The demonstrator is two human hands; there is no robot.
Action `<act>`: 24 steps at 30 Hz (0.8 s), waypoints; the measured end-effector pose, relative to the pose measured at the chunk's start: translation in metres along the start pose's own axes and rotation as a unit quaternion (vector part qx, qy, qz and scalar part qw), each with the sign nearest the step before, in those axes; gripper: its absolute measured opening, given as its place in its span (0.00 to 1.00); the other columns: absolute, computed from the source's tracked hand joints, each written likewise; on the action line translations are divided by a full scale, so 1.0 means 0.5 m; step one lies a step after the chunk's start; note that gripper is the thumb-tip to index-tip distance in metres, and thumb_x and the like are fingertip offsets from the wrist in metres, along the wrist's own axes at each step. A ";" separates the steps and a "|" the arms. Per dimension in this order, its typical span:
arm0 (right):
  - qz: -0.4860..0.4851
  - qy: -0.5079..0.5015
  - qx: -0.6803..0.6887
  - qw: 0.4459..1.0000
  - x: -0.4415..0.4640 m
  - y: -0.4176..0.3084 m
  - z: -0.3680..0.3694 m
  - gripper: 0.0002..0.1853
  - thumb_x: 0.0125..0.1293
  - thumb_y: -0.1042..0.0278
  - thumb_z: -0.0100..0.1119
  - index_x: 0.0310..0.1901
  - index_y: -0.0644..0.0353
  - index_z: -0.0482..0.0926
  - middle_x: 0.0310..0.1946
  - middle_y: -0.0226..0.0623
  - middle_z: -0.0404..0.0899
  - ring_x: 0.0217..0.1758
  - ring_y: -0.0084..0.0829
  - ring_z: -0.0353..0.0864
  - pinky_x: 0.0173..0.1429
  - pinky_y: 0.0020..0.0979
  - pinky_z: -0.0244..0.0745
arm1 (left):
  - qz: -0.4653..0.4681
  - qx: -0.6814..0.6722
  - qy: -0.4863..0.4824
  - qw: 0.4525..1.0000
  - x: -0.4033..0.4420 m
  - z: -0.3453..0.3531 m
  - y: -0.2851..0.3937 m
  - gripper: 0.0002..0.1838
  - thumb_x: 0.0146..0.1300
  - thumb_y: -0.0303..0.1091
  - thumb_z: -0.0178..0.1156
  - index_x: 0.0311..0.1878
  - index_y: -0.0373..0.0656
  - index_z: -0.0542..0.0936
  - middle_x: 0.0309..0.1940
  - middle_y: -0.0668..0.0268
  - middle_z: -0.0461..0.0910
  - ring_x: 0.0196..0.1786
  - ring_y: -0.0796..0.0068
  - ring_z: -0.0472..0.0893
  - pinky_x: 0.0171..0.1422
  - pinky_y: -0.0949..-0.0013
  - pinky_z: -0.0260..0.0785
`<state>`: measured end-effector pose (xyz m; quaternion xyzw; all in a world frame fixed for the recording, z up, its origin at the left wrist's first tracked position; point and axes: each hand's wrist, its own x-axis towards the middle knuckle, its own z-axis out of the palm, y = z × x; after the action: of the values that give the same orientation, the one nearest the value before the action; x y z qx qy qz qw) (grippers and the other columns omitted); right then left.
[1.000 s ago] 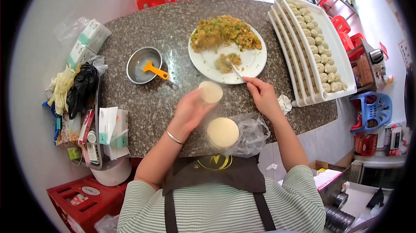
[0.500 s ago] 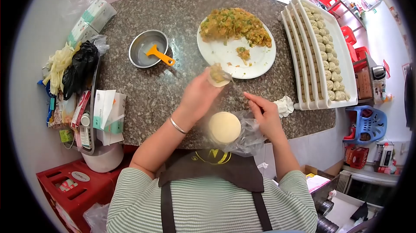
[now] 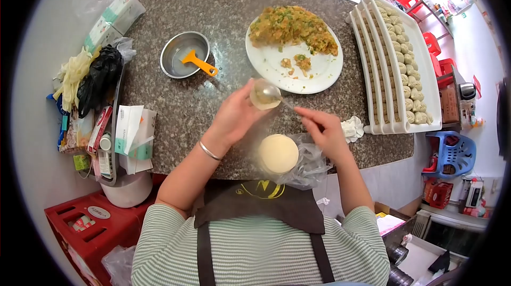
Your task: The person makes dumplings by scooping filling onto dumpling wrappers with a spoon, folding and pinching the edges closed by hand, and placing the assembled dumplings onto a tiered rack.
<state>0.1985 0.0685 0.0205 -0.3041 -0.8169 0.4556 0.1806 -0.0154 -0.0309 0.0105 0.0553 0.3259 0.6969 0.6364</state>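
Note:
My left hand (image 3: 234,115) is curled around a thin round dough wrapper (image 3: 261,104). Over that wrapper lies the metal bowl of a spoon (image 3: 269,92), which hides most of what is inside. The spoon's handle runs to my right hand (image 3: 324,133), whose fingers are closed on it. Just beyond them is a white plate (image 3: 277,75) with a mound of chopped filling (image 3: 293,26) at its far side and small loose clumps nearer me. A stack of round wrappers (image 3: 279,154) sits below my hands on a clear plastic bag (image 3: 310,164).
Stacked white trays (image 3: 384,110) of pleated dumplings (image 3: 409,81) stand at the right. A steel bowl (image 3: 171,61) with an orange-handled scraper (image 3: 200,64) is at left. Crumpled tissue (image 3: 352,128) lies by my right hand. Tissue packs and bags line the left edge. Another person's arm shows beyond the table.
The spoon's bowl has come over the wrapper, where filling showed more plainly before. Another small clump of filling now shows on the plate. The whole view has shifted slightly.

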 end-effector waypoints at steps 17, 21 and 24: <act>0.041 0.149 0.005 0.988 0.031 0.075 -0.039 0.15 0.67 0.74 0.59 0.55 0.58 0.82 0.23 0.22 0.73 0.25 0.14 0.65 0.30 0.19 0.61 | 0.185 0.206 0.004 0.961 0.063 0.000 -0.002 0.29 0.64 0.20 0.60 0.68 0.33 0.67 0.58 0.60 0.78 0.58 0.73 0.79 0.63 0.73 0.73; 0.010 0.093 0.063 0.994 0.013 0.075 -0.011 0.14 0.69 0.74 0.58 0.55 0.60 0.82 0.23 0.17 0.69 0.24 0.11 0.60 0.28 0.19 0.55 | 0.176 0.237 0.052 0.954 0.055 -0.026 -0.022 0.29 0.63 0.19 0.61 0.67 0.32 0.68 0.56 0.61 0.78 0.55 0.77 0.79 0.60 0.74 0.73; -0.042 0.074 -0.021 0.996 0.014 0.077 0.005 0.15 0.66 0.78 0.60 0.53 0.60 0.83 0.27 0.26 0.79 0.25 0.12 0.65 0.28 0.19 0.61 | 0.165 0.228 0.062 0.957 0.054 -0.037 -0.024 0.29 0.62 0.19 0.61 0.68 0.32 0.67 0.56 0.61 0.78 0.55 0.76 0.79 0.60 0.74 0.73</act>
<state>0.2045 0.0868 -0.0137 -0.3060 -0.8228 0.4068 0.2528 -0.0192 -0.0135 -0.0194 0.2088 0.5013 0.7017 0.4612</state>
